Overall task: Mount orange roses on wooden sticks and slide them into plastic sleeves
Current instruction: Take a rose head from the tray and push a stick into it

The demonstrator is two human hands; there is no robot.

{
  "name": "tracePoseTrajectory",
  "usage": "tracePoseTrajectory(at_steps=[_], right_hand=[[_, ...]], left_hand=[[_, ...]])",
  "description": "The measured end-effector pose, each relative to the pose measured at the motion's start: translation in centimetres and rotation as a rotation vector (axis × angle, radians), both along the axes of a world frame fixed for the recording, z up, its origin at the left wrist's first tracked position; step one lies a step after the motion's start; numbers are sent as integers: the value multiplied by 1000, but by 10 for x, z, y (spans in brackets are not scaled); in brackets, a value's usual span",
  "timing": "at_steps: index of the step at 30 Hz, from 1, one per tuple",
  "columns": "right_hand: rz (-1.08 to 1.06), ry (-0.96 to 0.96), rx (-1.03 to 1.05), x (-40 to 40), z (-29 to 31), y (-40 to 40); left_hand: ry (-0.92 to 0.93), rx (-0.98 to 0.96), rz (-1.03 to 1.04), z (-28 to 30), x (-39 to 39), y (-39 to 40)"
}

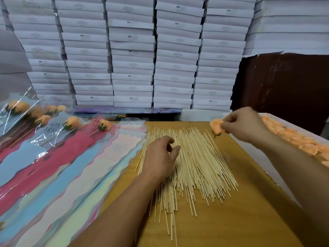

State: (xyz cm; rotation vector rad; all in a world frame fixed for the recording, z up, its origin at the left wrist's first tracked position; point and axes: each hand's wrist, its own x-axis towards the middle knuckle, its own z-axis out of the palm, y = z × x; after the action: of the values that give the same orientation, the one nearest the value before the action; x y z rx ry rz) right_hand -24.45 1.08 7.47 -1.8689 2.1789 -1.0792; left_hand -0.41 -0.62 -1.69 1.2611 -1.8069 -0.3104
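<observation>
Orange petals show between the fingers of our right hand (243, 124), which pinches one rose (216, 127) in the air above the far right edge of the sticks (192, 163); its green base points down and a little toward us. Our left hand (160, 155) is over the left part of the pile, fingers loosely curled with the thumb close to the forefinger. We cannot tell whether a stick is already caught between them.

We judge this to be the mounting step: a bloom is picked, a stick is being chosen. Next we need a single stick lifted free of its neighbours and its tip brought to the green base, pushed in along the rose's own axis.

Sticks lie fanned on the wooden table (240, 220), their length running from near to far. Spare roses fill the white tray (258, 154) at right. Empty sleeves (74, 175) lie overlapped at left, long axis near-left to far-right, mouths toward the far end. Finished roses (71, 123) in sleeves rest beyond them.
</observation>
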Motion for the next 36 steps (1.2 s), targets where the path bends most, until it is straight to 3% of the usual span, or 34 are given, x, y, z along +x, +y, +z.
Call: tracePoseTrajectory(at_steps=[8,11,16,17,20,25,36], right_hand=[[172,-32,34,81,-24,11],[187,-68,21,92,-31,5],[257,-509,55,88,-42,-14],[195,-499,47,84,-47,-21],[5,-173,88,75,-63,-44],[-64,103,220,88,-74,-74],[-114,225,272,101,-74,-94]], left_hand=[[123,63,-213,2,-3,6],[166,30,-205,3,-2,6],[185,50,-64,4,3,2],[210,61,-41,5,4,1],[271,90,10,6,5,0],[414,162,66,10,10,-3],[464,205,70,11,12,-5]])
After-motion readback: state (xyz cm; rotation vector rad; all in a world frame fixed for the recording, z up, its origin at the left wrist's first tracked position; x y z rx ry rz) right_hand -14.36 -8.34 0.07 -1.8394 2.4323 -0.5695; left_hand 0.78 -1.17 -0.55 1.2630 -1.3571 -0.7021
